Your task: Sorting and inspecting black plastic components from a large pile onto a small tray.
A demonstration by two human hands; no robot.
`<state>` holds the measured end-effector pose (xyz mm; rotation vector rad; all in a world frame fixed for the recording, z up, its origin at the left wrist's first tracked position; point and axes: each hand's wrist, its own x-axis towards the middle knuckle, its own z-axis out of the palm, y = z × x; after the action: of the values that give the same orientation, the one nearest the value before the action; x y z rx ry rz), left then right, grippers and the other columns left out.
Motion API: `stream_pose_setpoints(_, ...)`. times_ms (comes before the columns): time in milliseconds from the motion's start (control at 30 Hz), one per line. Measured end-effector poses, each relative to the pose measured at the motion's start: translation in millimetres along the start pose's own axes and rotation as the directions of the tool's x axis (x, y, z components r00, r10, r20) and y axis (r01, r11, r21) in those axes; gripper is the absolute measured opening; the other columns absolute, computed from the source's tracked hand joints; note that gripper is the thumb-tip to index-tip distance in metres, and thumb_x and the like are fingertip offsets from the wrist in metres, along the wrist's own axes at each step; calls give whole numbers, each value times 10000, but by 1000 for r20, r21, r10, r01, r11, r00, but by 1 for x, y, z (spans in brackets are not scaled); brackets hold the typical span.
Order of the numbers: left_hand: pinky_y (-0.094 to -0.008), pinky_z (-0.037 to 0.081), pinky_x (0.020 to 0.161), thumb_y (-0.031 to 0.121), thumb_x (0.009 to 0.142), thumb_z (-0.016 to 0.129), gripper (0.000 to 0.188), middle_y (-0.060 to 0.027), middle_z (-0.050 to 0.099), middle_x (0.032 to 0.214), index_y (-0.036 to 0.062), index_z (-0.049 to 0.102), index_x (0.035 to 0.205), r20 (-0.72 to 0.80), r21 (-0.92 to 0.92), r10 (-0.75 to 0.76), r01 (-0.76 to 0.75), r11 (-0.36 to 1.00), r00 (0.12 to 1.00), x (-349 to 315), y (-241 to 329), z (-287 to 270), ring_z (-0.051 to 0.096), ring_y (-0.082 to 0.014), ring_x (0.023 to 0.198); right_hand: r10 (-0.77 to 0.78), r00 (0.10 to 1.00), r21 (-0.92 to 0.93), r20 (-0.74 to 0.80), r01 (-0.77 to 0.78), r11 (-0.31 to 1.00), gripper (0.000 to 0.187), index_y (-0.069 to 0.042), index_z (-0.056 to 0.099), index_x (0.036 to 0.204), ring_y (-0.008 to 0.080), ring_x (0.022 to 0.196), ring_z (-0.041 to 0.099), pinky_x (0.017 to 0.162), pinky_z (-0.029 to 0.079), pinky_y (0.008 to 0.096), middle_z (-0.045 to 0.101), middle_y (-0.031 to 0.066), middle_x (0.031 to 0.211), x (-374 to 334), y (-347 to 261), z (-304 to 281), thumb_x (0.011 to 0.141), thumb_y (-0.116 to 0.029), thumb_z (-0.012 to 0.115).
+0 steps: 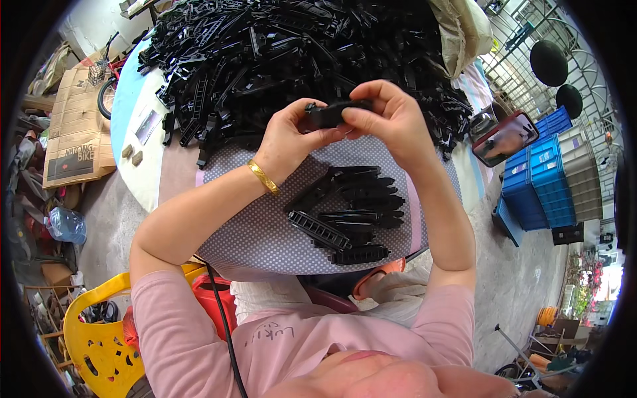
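While we hold the small black plastic part (pixel 330 114) up between both hands, it stays above the dotted cloth (pixel 259 232), just in front of the big heap of black parts (pixel 298 53). Our left hand (pixel 286 136) has its grip closed on the left end of the part, thumb and fingers pressing it. Our right hand (pixel 391 119) has its grip closed on the right end, the fingertips pinching from above. Below, a small stack of finished-looking black strips (pixel 348 215) lies on the cloth, and a phone (pixel 505 138) stands at the right side of the tabletop. We think the part can slip if one grip loosens, and it may fall into the heap and get lost among the same pieces. Too strong pressing could also bend it.
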<state>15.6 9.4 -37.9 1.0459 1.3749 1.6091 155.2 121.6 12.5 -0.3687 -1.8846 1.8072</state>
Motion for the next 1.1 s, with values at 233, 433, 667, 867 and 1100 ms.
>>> stream_pose_setpoints(233, -211, 511, 671, 34, 701, 745, 401, -34, 652, 887, 20, 604, 1076, -109, 222, 139, -112, 969, 984, 2, 6, -1, 611, -78, 762, -163, 983, -405, -88, 114, 907, 282, 29, 534, 987, 89, 657, 590, 581, 491, 198, 628, 75, 804, -4, 13, 3, 789, -80, 702)
stream_pose_setpoints(433, -214, 513, 736, 21, 737, 708, 438, -49, 645, 962, -5, 571, 1152, -106, 179, 148, -128, 976, 983, 1, 7, -3, 609, -86, 835, -252, 963, -506, -92, 172, 845, 254, 22, 550, 944, 72, 712, 596, 622, 491, 195, 636, 65, 807, -3, 17, 7, 772, -65, 716)
stream_pose_setpoints(667, -192, 497, 766, 34, 774, 696, 458, -58, 628, 1056, -19, 541, 1201, -48, 149, 91, -83, 985, 995, -2, 20, -5, 584, -67, 885, -310, 950, -564, -42, 233, 792, 232, 14, 566, 928, 69, 722, 597, 638, 492, 195, 644, 47, 788, -2, 18, 3, 768, -57, 718)
stream_pose_setpoints(867, -187, 495, 754, 8, 771, 684, 455, -55, 639, 1037, 9, 552, 1207, 30, 225, 205, -206, 952, 978, -1, 28, -7, 586, -60, 850, -482, 874, -765, 64, 353, 538, 391, -14, 585, 1020, 151, 779, 608, 687, 503, 266, 609, 86, 985, -5, 3, -2, 701, -148, 767)
stream_pose_setpoints(1100, -203, 499, 721, -46, 757, 660, 431, -54, 656, 968, 3, 572, 1176, 66, 493, 260, -258, 831, 963, -2, 27, -8, 592, -65, 810, -221, 957, -786, 187, 281, 551, 506, -24, 597, 1037, 213, 873, 606, 785, 482, 314, 612, 104, 922, 1, 7, -14, 617, -225, 797)
